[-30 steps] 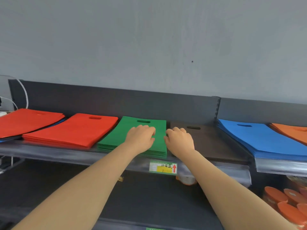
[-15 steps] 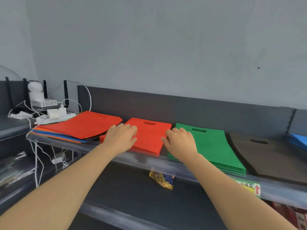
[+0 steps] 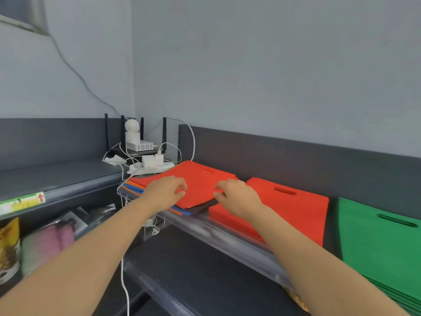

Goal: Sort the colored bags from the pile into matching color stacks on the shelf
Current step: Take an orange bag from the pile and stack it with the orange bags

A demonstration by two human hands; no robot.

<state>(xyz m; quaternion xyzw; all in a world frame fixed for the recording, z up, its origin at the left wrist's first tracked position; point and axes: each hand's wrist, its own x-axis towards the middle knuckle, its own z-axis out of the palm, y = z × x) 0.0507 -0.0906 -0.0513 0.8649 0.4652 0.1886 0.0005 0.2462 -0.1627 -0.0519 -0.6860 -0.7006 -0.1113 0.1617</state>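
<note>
A mixed pile (image 3: 182,210) of blue, orange and dark bags lies at the shelf's left end, and a red bag (image 3: 200,176) is on top of it. My left hand (image 3: 165,192) hovers over the red bag's near left part with loosely curled fingers that hold nothing. My right hand (image 3: 238,198) is at that bag's right edge, with a finger above the edge and the thumb against it. Whether it grips the bag is unclear. Right of the pile lie a red stack (image 3: 296,208) and then a green stack (image 3: 382,245).
A power strip with chargers (image 3: 150,166), a router and a small white camera (image 3: 132,133) sit behind the pile, and white cables hang down. The shelf's clear front lip (image 3: 227,238) runs under my arms. Another shelf (image 3: 57,176) joins at the left corner, with packaged goods below it.
My view has swung left, so the black and blue stacks are out of sight. Both hands moved left from the green stack, across the red stack, to the mixed pile.
</note>
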